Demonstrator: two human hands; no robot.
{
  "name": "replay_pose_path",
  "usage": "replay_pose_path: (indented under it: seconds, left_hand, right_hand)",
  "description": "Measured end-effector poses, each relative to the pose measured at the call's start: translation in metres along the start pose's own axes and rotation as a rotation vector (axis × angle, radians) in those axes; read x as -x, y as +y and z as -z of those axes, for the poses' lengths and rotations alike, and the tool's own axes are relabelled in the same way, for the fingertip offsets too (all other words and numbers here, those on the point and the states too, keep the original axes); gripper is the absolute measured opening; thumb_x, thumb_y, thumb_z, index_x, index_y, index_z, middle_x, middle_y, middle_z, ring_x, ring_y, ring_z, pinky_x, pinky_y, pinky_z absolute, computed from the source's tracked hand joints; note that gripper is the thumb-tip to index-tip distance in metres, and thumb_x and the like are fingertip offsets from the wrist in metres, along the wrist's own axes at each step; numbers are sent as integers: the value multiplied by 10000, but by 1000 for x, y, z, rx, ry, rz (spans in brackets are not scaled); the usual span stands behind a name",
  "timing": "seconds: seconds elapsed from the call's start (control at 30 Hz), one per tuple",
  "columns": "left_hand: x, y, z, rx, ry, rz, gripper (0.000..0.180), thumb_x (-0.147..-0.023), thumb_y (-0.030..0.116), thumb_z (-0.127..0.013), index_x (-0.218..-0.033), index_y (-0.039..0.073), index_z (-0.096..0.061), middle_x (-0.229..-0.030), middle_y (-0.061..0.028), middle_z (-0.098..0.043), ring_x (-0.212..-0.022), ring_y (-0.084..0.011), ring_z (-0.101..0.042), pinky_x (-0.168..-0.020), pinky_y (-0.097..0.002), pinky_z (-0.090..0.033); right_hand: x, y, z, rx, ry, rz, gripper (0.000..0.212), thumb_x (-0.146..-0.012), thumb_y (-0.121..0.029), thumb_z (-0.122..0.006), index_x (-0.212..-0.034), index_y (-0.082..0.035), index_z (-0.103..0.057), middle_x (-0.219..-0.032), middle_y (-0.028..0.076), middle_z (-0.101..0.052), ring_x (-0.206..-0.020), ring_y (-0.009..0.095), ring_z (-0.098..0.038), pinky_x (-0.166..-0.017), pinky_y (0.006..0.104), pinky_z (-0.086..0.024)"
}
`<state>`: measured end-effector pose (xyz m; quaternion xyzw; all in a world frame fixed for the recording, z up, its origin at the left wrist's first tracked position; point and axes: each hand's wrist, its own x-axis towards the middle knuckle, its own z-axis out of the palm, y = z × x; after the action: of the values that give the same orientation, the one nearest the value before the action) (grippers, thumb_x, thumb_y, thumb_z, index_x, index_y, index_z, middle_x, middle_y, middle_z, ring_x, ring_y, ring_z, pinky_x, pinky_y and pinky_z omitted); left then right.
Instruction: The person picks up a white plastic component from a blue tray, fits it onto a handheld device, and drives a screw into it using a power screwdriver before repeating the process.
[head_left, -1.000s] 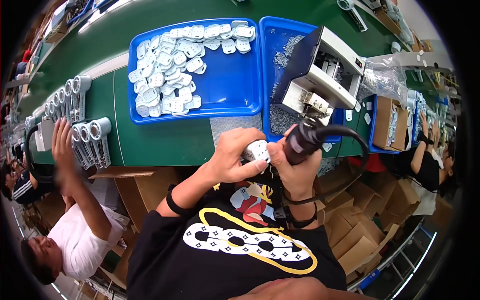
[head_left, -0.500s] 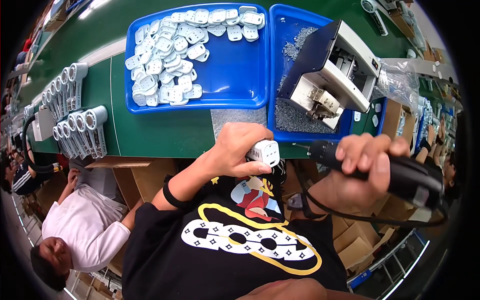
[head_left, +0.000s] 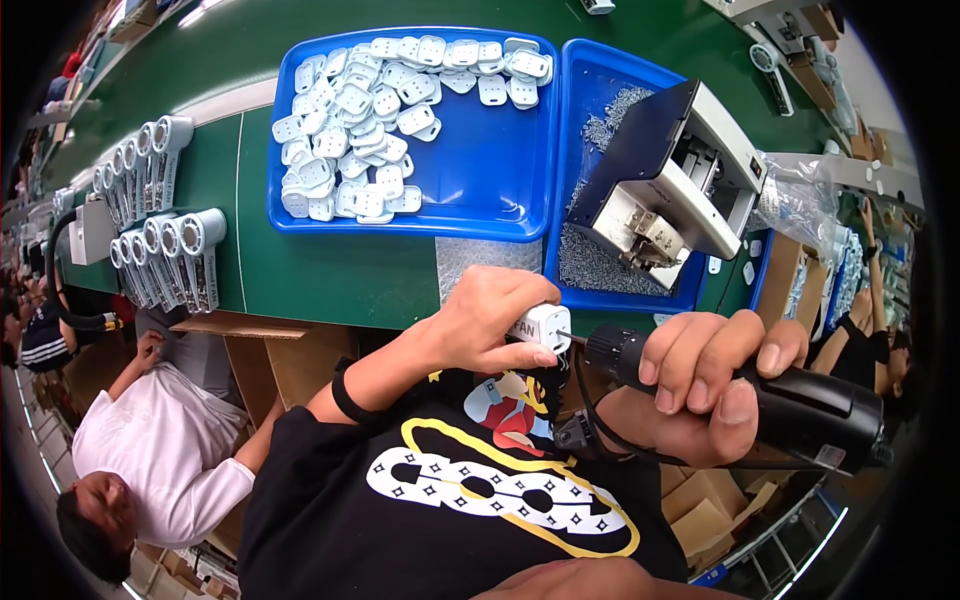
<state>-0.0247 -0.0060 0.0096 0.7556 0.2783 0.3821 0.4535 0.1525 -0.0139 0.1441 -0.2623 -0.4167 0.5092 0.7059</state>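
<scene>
The small white plastic part (head_left: 541, 327) sits at the centre of the frame, just below the near edge of the green table (head_left: 330, 270), pinched in the left hand (head_left: 490, 320) with the fingers curled over its top and the thumb underneath. The right hand (head_left: 715, 385), at the lower right, is wrapped shut around a black electric screwdriver (head_left: 790, 400) whose thin bit points left and meets the side of the part.

To do this well, the bit should probably stay in line with the hole, the part braced firmly so it cannot twist, and pressure kept straight along the tool; a tilted bit would likely slip off the small white face toward the left thumb.

Just above the hands, a blue tray (head_left: 590, 290) at the centre right holds loose silver screws (head_left: 585, 265) and a grey-and-white screw feeder (head_left: 680, 180). To its left, a larger blue tray (head_left: 480, 190) carries a heap of similar white parts (head_left: 360, 130) in its upper left half. Farther left on the table, rows of grey-white housings with round openings (head_left: 160, 240) lie side by side. In the lower left of the frame another person in a white shirt (head_left: 160, 450) sits by cardboard boxes (head_left: 270, 350).
</scene>
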Motion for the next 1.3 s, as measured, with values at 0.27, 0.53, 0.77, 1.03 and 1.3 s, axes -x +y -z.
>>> replay_pose_path:
  seconds: [0.27, 0.53, 0.77, 1.03, 1.3]
  left_hand:
    - [1, -4, -4, 26, 32, 5, 605, -818, 569, -677, -986, -10, -620, -800, -138, -632, -700, -328, -651, -614, -388, -503]
    - [-2, -3, -5, -1, -2, 25, 636, -819, 610, -657, -974, -6, -617, -781, -132, -624, -687, -328, -649, -608, -386, -499]
    - [-3, -2, -2, 0, -36, 27, 567, -812, 526, -710, -987, -4, -609, -844, -157, -658, -750, -353, -666, -648, -410, -516]
    - [-5, -1, -2, 12, -54, 28, 555, -818, 519, -704, -988, 0, -604, -827, -153, -650, -738, -356, -661, -636, -412, -509]
    - [-5, -3, -3, 16, -1, 1, 543, -833, 510, -689, -1001, 4, -587, -786, -158, -624, -707, -370, -643, -616, -423, -494]
  right_hand:
    - [12, -1, -3, 0, 25, 85, 341, -889, -64, -654, -1106, -108, -394, -728, 68, -549, -526, 173, -545, -565, 359, -513]
    - [-36, 42, 29, 662, 405, 320, 216, -846, -30, -565, -1038, -50, -468, -644, 30, -477, -497, 139, -474, -532, 339, -466]
    - [-8, 9, 22, 298, 272, 150, 312, -862, -61, -590, -1119, -55, -413, -663, 65, -502, -461, 155, -458, -485, 327, -454]
    - [-6, -8, 4, -1, 55, 65, 310, -894, -64, -573, -1146, -87, -394, -740, 66, -503, -537, 170, -510, -581, 378, -496]
    - [-15, 10, 2, -29, 87, 25, 296, -877, -66, -582, -1113, -83, -403, -682, 58, -480, -486, 157, -476, -529, 357, -476]
